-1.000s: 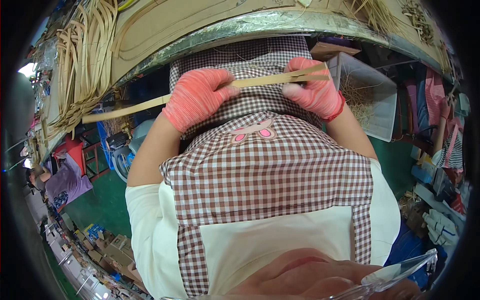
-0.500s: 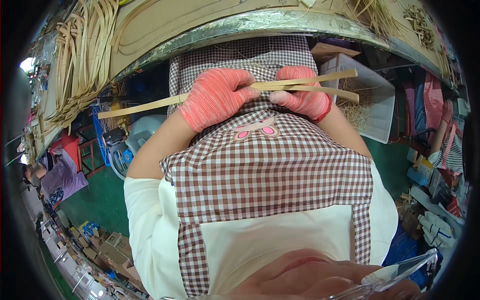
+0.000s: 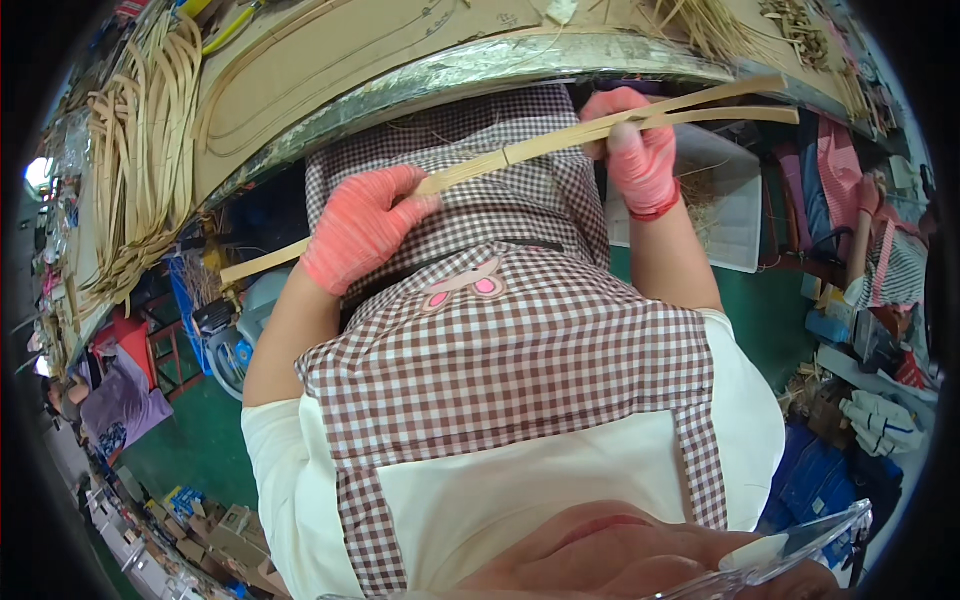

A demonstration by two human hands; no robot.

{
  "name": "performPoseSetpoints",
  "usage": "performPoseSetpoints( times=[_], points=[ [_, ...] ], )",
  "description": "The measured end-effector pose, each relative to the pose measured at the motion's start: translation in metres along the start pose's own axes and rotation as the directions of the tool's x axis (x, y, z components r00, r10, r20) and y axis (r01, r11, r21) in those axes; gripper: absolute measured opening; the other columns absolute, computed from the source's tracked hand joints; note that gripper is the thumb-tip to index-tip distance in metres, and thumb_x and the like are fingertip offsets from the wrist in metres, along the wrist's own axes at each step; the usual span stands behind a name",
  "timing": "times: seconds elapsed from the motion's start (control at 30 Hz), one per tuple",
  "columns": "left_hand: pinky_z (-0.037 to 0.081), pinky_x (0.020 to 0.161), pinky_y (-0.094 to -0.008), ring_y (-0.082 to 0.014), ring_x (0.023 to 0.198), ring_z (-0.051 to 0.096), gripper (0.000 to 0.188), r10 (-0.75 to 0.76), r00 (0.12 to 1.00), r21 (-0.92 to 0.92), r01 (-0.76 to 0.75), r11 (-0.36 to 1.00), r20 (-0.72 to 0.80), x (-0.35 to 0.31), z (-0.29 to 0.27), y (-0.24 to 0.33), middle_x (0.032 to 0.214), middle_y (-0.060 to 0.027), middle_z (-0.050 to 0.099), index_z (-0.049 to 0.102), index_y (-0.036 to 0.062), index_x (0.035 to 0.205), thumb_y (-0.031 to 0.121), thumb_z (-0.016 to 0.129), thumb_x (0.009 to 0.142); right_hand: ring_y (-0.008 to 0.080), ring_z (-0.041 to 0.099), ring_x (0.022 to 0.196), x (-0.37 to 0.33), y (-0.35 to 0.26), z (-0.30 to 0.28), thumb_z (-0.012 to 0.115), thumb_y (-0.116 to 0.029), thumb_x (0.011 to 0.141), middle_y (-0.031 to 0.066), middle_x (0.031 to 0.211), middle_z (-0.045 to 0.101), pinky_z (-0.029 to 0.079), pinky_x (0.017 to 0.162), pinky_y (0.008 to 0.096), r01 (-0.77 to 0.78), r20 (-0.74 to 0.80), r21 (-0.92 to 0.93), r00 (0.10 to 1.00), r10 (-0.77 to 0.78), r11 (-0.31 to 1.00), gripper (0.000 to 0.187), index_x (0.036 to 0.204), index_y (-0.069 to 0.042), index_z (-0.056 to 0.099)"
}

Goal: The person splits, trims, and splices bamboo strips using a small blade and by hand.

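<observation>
A long, pale bamboo strip (image 3: 510,155) runs slantwise over my lap, its right end higher. My left hand (image 3: 365,225), in a pink knitted glove, is closed round it left of the middle, and a tail of the strip sticks out past the wrist. Further right, my right hand (image 3: 637,155), gloved alike, pinches the strip between thumb and fingers. Beyond that hand the strip parts into two diverging ends. A dark mark crosses it between the hands. Beneath lies my brown-and-white checked apron (image 3: 500,370).
Ahead is a worktable with a worn front edge (image 3: 480,75). A bundle of bamboo strips (image 3: 150,150) hangs over its left side, near a yellow-handled tool (image 3: 232,28). A white bin (image 3: 740,235) with shavings stands right of my lap. Another person's arm (image 3: 860,245) shows far right.
My hands have moved apart along the strip: the right up and to the right, the left slightly down and left. More of the strip shows between them, and it tilts more steeply.
</observation>
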State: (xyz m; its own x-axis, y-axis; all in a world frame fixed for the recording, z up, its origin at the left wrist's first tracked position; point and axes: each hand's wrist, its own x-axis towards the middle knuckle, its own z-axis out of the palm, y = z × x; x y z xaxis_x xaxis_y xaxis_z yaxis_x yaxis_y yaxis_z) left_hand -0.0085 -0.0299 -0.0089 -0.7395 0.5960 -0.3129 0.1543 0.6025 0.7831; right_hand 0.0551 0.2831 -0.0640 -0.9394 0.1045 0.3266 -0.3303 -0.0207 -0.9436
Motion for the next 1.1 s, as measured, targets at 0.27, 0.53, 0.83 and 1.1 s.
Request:
performPoseSetpoints(
  times=[0.27,0.53,0.83,1.1],
  points=[
    [0.049,0.067,-0.0284,-0.0132,0.072,0.06,0.026,0.122,0.992,-0.001,-0.122,0.993,-0.017,0.0,0.013,0.013,0.079,-0.0068,0.066,0.07,-0.0022,0.108,0.017,0.069,0.09,0.0086,0.047,0.055,-0.006,0.002,0.026,0.074,-0.06,0.08,0.0035,0.067,0.057,0.036,0.049,0.0237,-0.038,0.141,0.05,0.99,0.03,0.998,0.061,0.083,0.0,0.062],
    [0.049,0.068,-0.0289,-0.0126,0.073,0.061,0.026,0.162,0.987,-0.023,-0.162,0.987,-0.01,0.003,0.026,0.026,0.079,-0.0075,0.068,0.071,0.0012,0.109,0.021,0.068,0.092,0.0095,0.045,0.055,-0.006,0.008,0.045,0.072,-0.063,0.08,0.0029,0.066,0.055,0.033,0.049,0.0245,0.058,0.218,-0.061,0.975,-0.043,0.996,0.063,0.085,-0.001,0.061],
    [0.051,0.075,-0.0274,-0.0105,0.084,0.062,0.032,0.141,0.989,-0.16,-0.133,0.978,0.042,0.014,0.015,0.025,0.092,-0.0061,0.071,0.068,0.0008,0.117,0.019,0.071,0.091,0.0107,0.042,0.049,0.002,0.003,0.049,0.062,-0.057,0.092,0.0029,0.06,0.049,0.032,0.045,0.0262,-0.008,0.247,0.047,0.969,-0.004,0.999,0.055,0.079,-0.004,0.055],
    [0.051,0.086,-0.0351,-0.0264,0.096,0.067,0.034,0.121,0.992,0.177,-0.125,0.976,0.037,0.012,-0.001,0.002,0.101,-0.0172,0.07,0.066,-0.0006,0.117,0.018,0.071,0.089,0.0086,0.049,0.054,0.003,0.002,0.018,0.068,-0.043,0.092,0.0004,0.067,0.055,0.037,0.049,0.0238,-0.033,-0.068,0.156,0.997,0.044,0.987,0.042,0.087,-0.002,0.062]
  ],
)
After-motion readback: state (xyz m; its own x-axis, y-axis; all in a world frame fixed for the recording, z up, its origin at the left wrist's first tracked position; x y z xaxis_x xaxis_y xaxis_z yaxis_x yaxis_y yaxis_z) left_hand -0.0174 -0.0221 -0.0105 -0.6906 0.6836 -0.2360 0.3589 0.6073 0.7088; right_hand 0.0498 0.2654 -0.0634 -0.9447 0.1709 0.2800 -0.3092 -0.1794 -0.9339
